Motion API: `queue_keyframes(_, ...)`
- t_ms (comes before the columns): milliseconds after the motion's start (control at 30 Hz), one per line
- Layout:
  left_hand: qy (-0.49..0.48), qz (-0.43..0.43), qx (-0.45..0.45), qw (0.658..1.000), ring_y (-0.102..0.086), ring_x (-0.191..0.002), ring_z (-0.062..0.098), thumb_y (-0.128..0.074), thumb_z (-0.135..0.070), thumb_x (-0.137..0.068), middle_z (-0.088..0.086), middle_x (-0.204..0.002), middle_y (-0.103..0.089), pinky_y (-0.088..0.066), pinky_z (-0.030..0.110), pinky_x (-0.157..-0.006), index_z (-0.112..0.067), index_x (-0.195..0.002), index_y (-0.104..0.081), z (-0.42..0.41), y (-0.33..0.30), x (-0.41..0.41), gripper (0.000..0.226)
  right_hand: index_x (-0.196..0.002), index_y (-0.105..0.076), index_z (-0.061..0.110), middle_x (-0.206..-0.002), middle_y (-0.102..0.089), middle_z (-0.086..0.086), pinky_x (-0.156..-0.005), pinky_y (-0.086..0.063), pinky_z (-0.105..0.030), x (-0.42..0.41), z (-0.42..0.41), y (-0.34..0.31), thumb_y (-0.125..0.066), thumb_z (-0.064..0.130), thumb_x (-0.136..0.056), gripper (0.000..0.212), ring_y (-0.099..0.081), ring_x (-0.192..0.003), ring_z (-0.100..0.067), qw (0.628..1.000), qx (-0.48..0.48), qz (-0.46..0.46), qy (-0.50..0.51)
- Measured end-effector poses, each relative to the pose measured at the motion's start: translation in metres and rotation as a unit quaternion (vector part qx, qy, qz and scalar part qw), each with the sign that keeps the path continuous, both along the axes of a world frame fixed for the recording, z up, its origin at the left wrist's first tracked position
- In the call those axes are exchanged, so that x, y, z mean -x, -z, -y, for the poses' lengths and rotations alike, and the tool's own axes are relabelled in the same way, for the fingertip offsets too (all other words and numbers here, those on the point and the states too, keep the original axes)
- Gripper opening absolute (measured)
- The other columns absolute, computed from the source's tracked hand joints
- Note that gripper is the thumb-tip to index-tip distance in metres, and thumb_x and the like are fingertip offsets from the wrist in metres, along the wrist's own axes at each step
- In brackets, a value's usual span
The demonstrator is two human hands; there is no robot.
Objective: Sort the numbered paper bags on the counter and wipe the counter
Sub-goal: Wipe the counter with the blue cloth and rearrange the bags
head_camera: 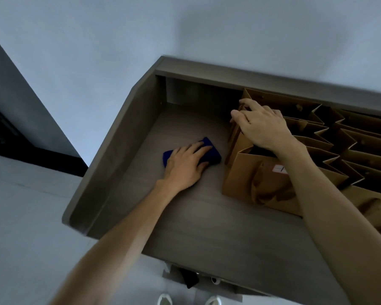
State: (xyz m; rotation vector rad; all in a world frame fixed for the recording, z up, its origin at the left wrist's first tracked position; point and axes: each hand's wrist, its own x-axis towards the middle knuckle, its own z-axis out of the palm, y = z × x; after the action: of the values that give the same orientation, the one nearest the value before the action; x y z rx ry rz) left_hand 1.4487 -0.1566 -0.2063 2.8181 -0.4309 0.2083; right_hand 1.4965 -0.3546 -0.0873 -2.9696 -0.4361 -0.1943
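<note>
A dark blue cloth (211,156) lies on the grey-brown counter (185,216) left of the bags. My left hand (186,164) presses flat on the cloth with straight fingers. Several brown paper bags (328,142) stand open in rows along the right side. The nearest bag (251,183) carries a white label (279,168) on its front. My right hand (260,124) rests on the top edges of the leftmost bags, fingers curled over the rim of the far one.
A raised grey wall (110,155) borders the counter on the left and along the back (251,79). Pale floor lies to the left. My shoes (165,299) show below the counter's front edge.
</note>
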Motion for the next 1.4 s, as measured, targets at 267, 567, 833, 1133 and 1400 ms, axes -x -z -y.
queue_keyframes(267, 0.017, 0.035, -0.013, 0.999, -0.046, -0.128, 0.017, -0.038, -0.049, -0.098, -0.007, -0.148, -0.042, -0.036, 0.036, -0.104, -0.034, -0.143, -0.039, -0.018, 0.01, 0.099, 0.047, -0.126, -0.057, 0.043, -0.161, -0.015, 0.006, -0.115, -0.014, -0.054, -0.004, 0.001, -0.002, -0.017, 0.054, -0.101, 0.049, -0.023, -0.142, -0.036, 0.999, 0.004, -0.045, 0.011)
queue_keyframes(567, 0.014, -0.035, -0.019, 0.999, -0.04, -0.133, 0.022, -0.043, -0.045, -0.098, 0.0, -0.152, -0.036, -0.033, 0.038, -0.107, -0.029, -0.148, -0.03, 0.011, -0.014, -0.029, 0.054, -0.136, -0.049, 0.041, -0.162, -0.008, 0.007, -0.116, -0.009, -0.053, -0.002, -0.001, -0.005, -0.014, 0.06, -0.099, 0.055, -0.016, -0.144, -0.035, 0.997, 0.024, -0.07, 0.025)
queue_keyframes(833, 0.01, -0.018, -0.009, 1.0, -0.039, -0.134, 0.021, -0.042, -0.043, -0.098, -0.001, -0.153, -0.034, -0.032, 0.04, -0.109, -0.031, -0.147, -0.029, 0.012, -0.001, -0.034, 0.053, -0.134, -0.053, 0.037, -0.161, -0.015, 0.006, -0.115, -0.012, -0.053, -0.004, -0.001, -0.005, -0.015, 0.059, -0.099, 0.056, -0.023, -0.142, -0.033, 0.999, 0.022, -0.045, 0.009)
queue_keyframes(1133, -0.034, -0.018, -0.008, 0.999, -0.037, -0.136, 0.009, -0.028, -0.05, -0.099, -0.013, -0.151, -0.035, -0.025, 0.03, -0.11, -0.039, -0.148, -0.024, -0.057, 0.013, 0.139, 0.049, -0.138, -0.048, 0.039, -0.162, -0.009, 0.006, -0.117, -0.009, -0.053, 0.001, -0.001, -0.006, -0.014, 0.061, -0.098, 0.057, -0.018, -0.145, -0.033, 0.998, 0.034, -0.055, -0.003)
queue_keyframes(1400, -0.069, -0.029, 0.037, 0.997, -0.039, -0.134, 0.015, -0.047, -0.038, -0.097, -0.007, -0.151, -0.036, -0.031, 0.032, -0.107, -0.034, -0.146, -0.031, -0.081, 0.002, 0.033, 0.052, -0.137, -0.049, 0.038, -0.162, -0.011, 0.007, -0.116, -0.01, -0.052, -0.003, -0.001, -0.005, -0.014, 0.063, -0.096, 0.059, -0.02, -0.144, -0.033, 0.998, 0.04, -0.049, 0.008)
